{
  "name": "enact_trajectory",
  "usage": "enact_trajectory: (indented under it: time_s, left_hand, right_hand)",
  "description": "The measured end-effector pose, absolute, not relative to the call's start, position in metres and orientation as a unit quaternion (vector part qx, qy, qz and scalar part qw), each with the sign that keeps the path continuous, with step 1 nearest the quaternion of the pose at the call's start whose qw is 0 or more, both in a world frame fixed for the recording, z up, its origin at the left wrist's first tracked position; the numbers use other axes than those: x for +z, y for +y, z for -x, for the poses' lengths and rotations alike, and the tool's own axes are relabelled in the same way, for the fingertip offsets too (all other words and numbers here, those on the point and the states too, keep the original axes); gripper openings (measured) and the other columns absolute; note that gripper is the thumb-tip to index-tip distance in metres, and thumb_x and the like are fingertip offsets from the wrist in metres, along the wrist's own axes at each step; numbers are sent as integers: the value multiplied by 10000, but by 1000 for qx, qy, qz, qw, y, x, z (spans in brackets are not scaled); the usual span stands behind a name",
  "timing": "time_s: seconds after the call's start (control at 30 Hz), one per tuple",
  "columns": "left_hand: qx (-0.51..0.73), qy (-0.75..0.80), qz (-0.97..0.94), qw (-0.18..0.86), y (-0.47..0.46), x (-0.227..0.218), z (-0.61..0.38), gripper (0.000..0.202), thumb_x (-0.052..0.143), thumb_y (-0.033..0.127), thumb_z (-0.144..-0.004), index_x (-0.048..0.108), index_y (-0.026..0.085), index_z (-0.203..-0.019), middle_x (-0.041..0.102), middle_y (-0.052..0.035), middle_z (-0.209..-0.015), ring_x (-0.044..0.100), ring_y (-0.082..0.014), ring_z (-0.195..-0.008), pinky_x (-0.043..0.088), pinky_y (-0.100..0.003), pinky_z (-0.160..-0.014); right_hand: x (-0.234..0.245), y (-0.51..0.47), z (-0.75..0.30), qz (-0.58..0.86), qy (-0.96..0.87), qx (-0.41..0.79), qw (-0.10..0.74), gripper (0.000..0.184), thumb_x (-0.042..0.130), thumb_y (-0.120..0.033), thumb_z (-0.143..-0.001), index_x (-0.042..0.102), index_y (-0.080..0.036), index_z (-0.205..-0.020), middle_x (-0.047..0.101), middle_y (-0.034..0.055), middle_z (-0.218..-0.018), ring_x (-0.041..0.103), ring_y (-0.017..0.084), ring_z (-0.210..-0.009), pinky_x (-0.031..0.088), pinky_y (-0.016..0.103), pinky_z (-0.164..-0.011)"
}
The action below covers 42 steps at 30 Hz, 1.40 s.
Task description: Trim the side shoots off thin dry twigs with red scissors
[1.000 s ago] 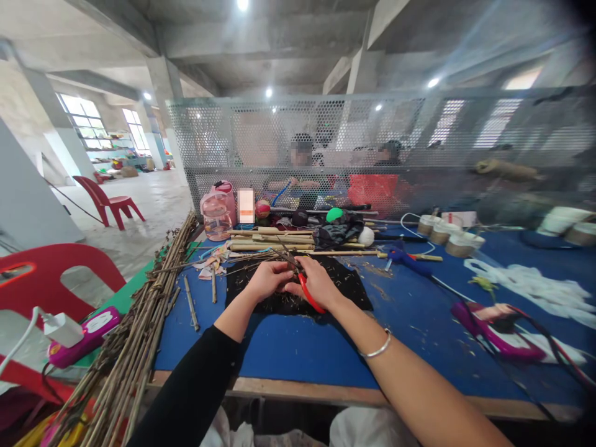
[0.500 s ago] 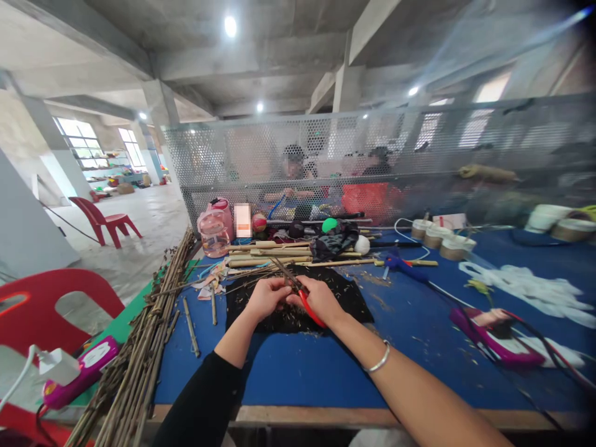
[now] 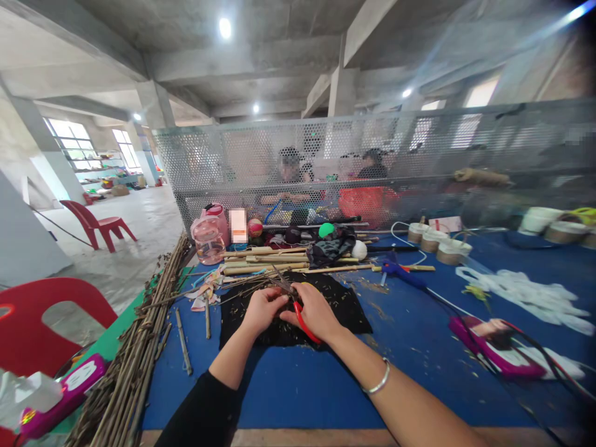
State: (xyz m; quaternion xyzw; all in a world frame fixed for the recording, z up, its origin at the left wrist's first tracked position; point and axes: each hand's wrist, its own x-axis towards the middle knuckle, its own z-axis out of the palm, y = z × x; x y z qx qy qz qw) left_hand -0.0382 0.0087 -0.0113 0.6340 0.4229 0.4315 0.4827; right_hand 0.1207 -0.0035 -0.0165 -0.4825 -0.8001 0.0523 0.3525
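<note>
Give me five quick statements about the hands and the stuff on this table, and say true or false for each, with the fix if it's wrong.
1. The right hand holds a pair of scissors. True.
2. The scissors have blue handles. False: the part of the handles that shows is red.
3. The left hand is over a black cloth. True.
4. The right wrist is bare. False: a silver bracelet circles it.
5. A white ball lies to the right of a green ball. True.
</note>
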Motion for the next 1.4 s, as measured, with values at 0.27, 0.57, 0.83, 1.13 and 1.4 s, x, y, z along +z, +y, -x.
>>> enact_trajectory:
  time_s: [0.27,0.57,0.83,1.13,1.4]
  left_hand:
    - [426,424,-618,507,8,-15,38,320,600,396,-694,675,107,-810,614,-21,-650,438,-87,-500,325,-205,-478]
    - [418,424,-615,518,7,-12,38,307,580,370,-707,666,118,-859,542,10,-574,379,-63,-437,322,-193,-434]
    - [444,411,-587,538,8,-14,35,298,584,379,-702,641,120,-838,584,-10,-637,466,-88,-509,370,-193,-465]
    - [430,417,-587,544,8,-16,36,279,606,376,-678,642,108,-749,592,-20,-610,503,-110,-537,396,-222,-515]
    - [418,429,-600,531,9,-20,38,272,572,392,-706,603,123,-721,534,13,-557,414,-71,-437,330,-193,-416]
  right_hand:
    - [-16,-4,-122,471,-796,117,361,459,672,-438,-681,552,-196,-1052,625,88,-971,585,217,-898,457,327,-777]
    - [-16,-4,-125,497,-790,133,334,360,613,-426,-741,585,-224,-1037,659,70,-934,616,211,-864,459,299,-736]
    - [-16,-7,-124,529,-780,90,322,470,650,-452,-689,537,-221,-1082,628,69,-995,591,220,-923,451,325,-771]
    - [-17,-4,-122,476,-809,65,339,552,669,-488,-656,514,-167,-1078,595,98,-958,554,237,-899,432,365,-790]
    - [-13,-5,-126,489,-801,115,325,489,664,-479,-671,566,-206,-1065,633,83,-960,589,221,-885,444,324,-770]
